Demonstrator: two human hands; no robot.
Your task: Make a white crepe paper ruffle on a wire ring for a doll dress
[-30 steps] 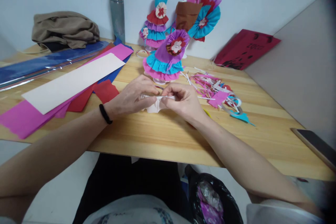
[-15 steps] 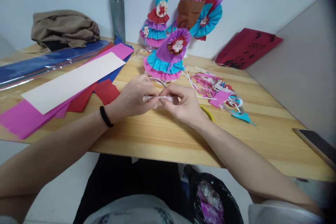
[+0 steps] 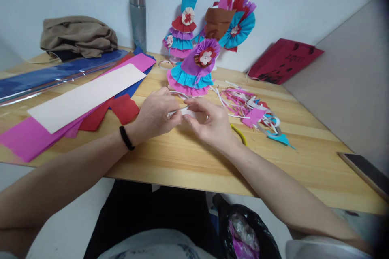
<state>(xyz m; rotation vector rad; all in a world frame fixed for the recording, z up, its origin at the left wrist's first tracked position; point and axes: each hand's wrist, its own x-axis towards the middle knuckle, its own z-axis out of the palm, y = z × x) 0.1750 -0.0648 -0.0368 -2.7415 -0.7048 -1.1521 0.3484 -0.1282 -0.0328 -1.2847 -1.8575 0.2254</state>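
Over the middle of the wooden table, my left hand (image 3: 158, 113) is closed on a small white strip (image 3: 189, 112). My right hand (image 3: 209, 119) faces it from the right, its thumb and forefinger curved round the other part of the strip. The fingertips of the two hands are slightly apart. Part of the strip is hidden by the fingers. Just behind the hands stands a doll-like figure in a purple, blue and pink ruffled paper dress (image 3: 194, 68). A yellow-handled tool (image 3: 239, 133) lies partly behind my right hand.
Pink, red, blue and white paper sheets (image 3: 88, 97) lie at the left. Behind them are a brown cloth (image 3: 77, 35) and a flask (image 3: 138, 22). Paper scraps (image 3: 253, 109), a red bag (image 3: 284, 60) and a phone (image 3: 366, 172) are at the right. A bin (image 3: 249, 230) stands below.
The thumb and forefinger of my right hand have spread a little, and its fingertips have parted from those of my left hand. The view has tilted up slightly.
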